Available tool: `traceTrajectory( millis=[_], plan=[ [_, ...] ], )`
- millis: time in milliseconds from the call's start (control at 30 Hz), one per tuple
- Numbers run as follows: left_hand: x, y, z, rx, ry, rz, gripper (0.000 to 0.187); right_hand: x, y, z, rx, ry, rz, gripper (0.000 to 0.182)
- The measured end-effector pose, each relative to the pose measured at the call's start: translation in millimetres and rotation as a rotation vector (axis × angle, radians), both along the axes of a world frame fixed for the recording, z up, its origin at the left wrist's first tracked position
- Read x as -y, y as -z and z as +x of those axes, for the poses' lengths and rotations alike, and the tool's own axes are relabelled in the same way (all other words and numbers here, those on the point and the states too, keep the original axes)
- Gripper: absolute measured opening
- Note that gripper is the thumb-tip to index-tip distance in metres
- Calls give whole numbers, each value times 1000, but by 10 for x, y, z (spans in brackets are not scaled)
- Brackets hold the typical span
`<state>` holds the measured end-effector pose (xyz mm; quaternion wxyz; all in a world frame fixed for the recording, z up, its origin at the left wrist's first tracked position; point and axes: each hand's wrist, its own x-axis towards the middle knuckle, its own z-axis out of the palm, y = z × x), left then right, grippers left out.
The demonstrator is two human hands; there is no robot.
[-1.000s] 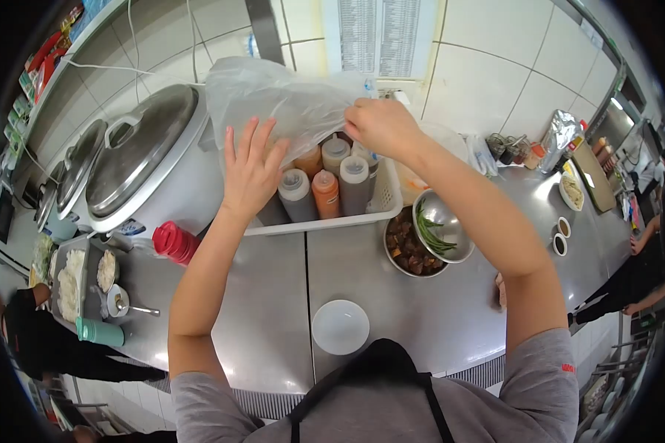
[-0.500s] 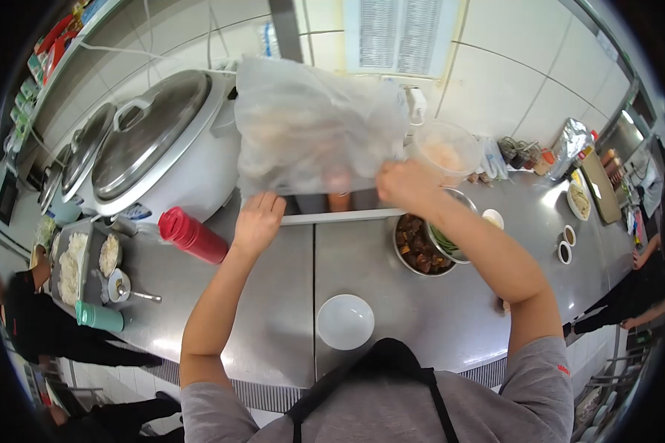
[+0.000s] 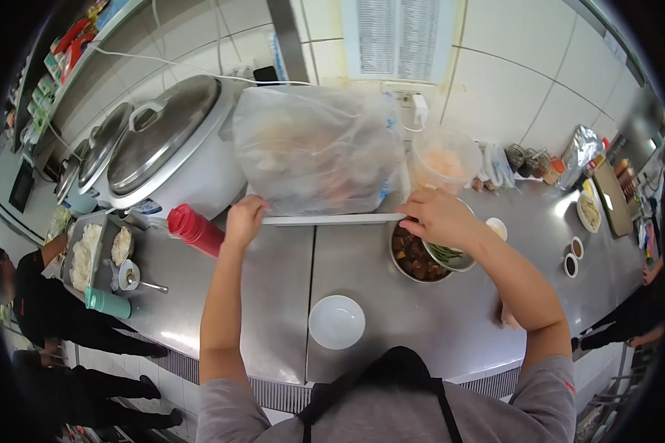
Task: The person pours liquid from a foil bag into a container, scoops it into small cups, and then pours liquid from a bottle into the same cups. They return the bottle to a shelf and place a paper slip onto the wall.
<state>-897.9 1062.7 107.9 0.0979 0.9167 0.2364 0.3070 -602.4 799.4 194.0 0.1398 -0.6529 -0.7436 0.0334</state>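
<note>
A translucent plastic sheet (image 3: 314, 148) lies over the white-rimmed tray (image 3: 332, 219) at the back of the counter, with blurred contents showing through. My left hand (image 3: 245, 220) pinches the sheet's front left corner by the tray rim. To the right, my right hand (image 3: 445, 219) is off the sheet, fingers loosely bent and apart, above two metal bowls. One bowl of brown cubed food (image 3: 414, 255) sits under it, and the smaller bowl of green beans (image 3: 443, 252) overlaps that one. A white bowl (image 3: 337, 322) stands in front of me.
Large lidded cookers (image 3: 170, 140) stand at the back left, beside a red bottle (image 3: 196, 229). A green bottle (image 3: 108, 303) is near trays of white food (image 3: 86, 255). A clear tub (image 3: 443, 159) is behind my right hand. Other people (image 3: 59, 295) stand at left and right.
The plastic sheet has come down to the tray's front edge, covering the containers that showed before. My right hand has let go of it and moved right and down over the bowls.
</note>
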Motion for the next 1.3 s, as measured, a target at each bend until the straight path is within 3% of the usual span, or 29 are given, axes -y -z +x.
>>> traceTrajectory(
  millis=[33, 67, 133, 200, 233, 267, 333, 367, 400, 433, 467, 500, 533, 600, 667, 700, 733, 800, 833, 867, 933, 967, 1000, 1100, 1200, 1300],
  plan=[
    [-3, -78, 21, -128, -19, -50, 11, 144, -37, 73, -20, -16, 109, 21],
    [-184, 2, -3, -300, 66, 82, 12, 289, -76, 165, -17, 13, 105, 21],
    [-286, -33, 28, -583, 85, 94, 18, 606, -150, 383, -165, 118, 110, 21],
    [-196, -212, 240, -968, 4, -104, 31, 884, -69, 742, -123, 204, 144, 20],
    [-441, 213, 200, -896, -162, -265, 44, 1046, -48, 941, -158, 242, 152, 20],
    [-611, 443, 148, -959, -29, -114, 49, 1303, -23, 1188, -185, 301, 169, 20],
    [-367, 390, 181, -781, -192, -40, 37, 1757, 63, 1673, -114, 425, 234, 20],
    [-470, 521, 86, -791, -148, 105, 46, 1951, 57, 1912, -97, 494, 189, 21],
    [-90, 262, 131, -729, -321, 129, 38, 2134, 84, 2182, -88, 549, 144, 23],
    [259, 31, 121, -580, -321, 105, 28, 2337, 148, 2510, -70, 579, 158, 23],
    [472, 93, 66, -184, -316, 123, 20, 2533, 223, 2880, -110, 671, 278, 26],
    [575, 122, -64, -197, -381, 139, 19, 2726, 292, 3269, -154, 752, 395, 30],
    [979, -158, 14, -292, -519, -126, 18, 2923, 350, 3660, -148, 757, 397, 30],
    [1357, 55, -161, 77, -530, -173, 15, 3240, 401, 4505, -371, 1006, 593, 39],
    [1843, 135, -137, 85, -533, 198, 15, 3489, 533, 5278, -233, 1199, 594, 49],
    [2060, 108, -60, 74, -544, 203, 15, 3540, 528, 5557, -299, 1293, 555, 65],
    [2293, 77, 9, -13, -577, 123, 14, 3549, 559, 5750, -310, 1280, 544, 65],
    [2844, -115, 357, -94, -634, 45, 14, 3454, 578, 6142, -451, 1334, 625, 82],
    [3188, -370, 699, -264, -728, -80, 28, 3373, 675, 6413, -510, 1347, 562, 97],
    [3409, -525, 927, -434, -817, -209, 43, 3320, 720, 6513, -525, 1332, 558, 97],
    [3600, -479, 1068, -399, -751, -90, 39, 3236, 790, 6595, -822, 1027, 634, 105],
    [3685, -470, 1141, -402, -682, -43, 36, 3174, 883, 6717, -858, 871, 710, 104],
    [3770, -458, 1225, -400, -613, 3, 33, 3147, 928, 6781, -862, 861, 707, 104],
    [4051, -540, 1631, -383, -611, -36, 28, 3070, 1154, 7035, -830, 939, 749, 91],
    [4121, -518, 1832, -382, -597, -57, 26, 3065, 980, 6880, -729, 1102, 723, 85],
    [4084, -422, 1996, -302, -476, 2, 25, 3176, 767, 6760, -688, 1095, 849, 81]
  ],
)
